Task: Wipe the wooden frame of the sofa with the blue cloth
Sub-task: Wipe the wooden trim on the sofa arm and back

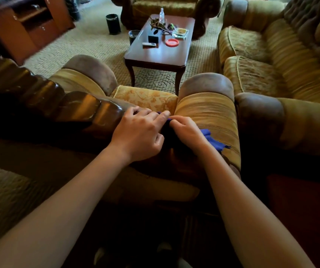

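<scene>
Desk (156, 55): dark polished wood, standing on the patterned carpet (89, 45).
On it: clear bottle (161, 14), glass ashtray (180, 33), red dish (172, 42), small black box (152, 39), a dried arrangement (details blurred).
Carpet: also carries a black bin (113, 24).

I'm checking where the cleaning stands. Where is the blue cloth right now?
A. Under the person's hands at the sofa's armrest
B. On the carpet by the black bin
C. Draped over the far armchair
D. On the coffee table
A: the blue cloth sits bunched under the right hand on the striped armrest, with the left hand touching it beside the wooden frame.
</scene>
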Available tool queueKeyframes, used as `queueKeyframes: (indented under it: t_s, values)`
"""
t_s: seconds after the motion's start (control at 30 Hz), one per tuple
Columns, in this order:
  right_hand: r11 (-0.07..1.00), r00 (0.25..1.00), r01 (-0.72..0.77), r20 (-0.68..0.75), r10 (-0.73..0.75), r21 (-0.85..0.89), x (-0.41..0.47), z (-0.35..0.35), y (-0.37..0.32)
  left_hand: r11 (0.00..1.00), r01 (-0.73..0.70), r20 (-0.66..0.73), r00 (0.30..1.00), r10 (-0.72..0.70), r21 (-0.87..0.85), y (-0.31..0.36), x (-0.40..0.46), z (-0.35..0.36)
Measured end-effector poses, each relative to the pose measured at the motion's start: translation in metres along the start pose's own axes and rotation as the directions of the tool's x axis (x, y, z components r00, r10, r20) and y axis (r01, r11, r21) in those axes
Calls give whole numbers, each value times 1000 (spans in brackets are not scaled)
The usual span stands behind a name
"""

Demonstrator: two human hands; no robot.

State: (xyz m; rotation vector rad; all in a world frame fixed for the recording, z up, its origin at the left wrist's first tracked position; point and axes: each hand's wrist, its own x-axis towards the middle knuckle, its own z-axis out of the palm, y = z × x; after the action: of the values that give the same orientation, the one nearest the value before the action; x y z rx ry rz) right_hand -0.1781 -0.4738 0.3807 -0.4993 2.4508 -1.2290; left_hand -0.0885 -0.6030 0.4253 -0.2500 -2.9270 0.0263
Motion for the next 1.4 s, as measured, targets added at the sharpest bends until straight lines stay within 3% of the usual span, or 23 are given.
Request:
queueKeyframes:
  t_s: [0.2,0.3,0.37,0.43,0.53,0.6,0.8,0.9,1.07,1.1,1.17,1.27,1.33,1.4]
  values:
    - [979,972,-11,-231,-37,-202,-59,30,2,979,5,-173,984,-41,-204,-3,-3,0]
    - [959,912,77,-369,-177,-271,-87,50,6,943,-1,-206,976,-72,-333,-6,-2,-2]
    - [980,891,76,-428,-148,-182,-98,63,4,911,18,-212,971,-115,-412,-7,0,-6]
    - [996,906,65,-421,-33,62,-96,66,-7,897,94,-204,959,-199,-432,-11,3,-15]
    - [887,954,70,-291,74,456,-61,58,-25,919,189,-151,955,-254,-346,-30,13,-28]
    - [851,967,93,-249,46,517,-41,53,-32,931,203,-92,966,-241,-303,-42,18,-35]
    - [919,907,299,-376,-190,255,-89,85,-18,957,174,-121,971,-205,-230,-67,10,-41]
    - [937,877,334,-399,-269,100,-105,107,-17,967,120,-152,976,-156,-224,-73,3,-41]
    - [887,728,413,-511,-457,-205,-76,99,-34,974,71,-240,963,-124,-217,-86,-11,-40]
    - [884,737,400,-489,-466,-240,-64,91,-43,974,71,-254,959,-126,-213,-88,-13,-39]
    - [914,839,316,-374,-395,-255,-36,73,-62,974,78,-274,952,-136,-211,-89,-15,-40]
    - [941,979,109,-132,-158,-320,1,50,-84,968,88,-302,940,-159,-237,-91,-18,-43]
    - [976,998,2,-61,-16,-219,12,41,-86,961,105,-319,929,-185,-254,-95,-21,-44]
    - [998,995,-69,-76,68,-9,10,33,-76,957,114,-327,923,-201,-266,-98,-24,-45]
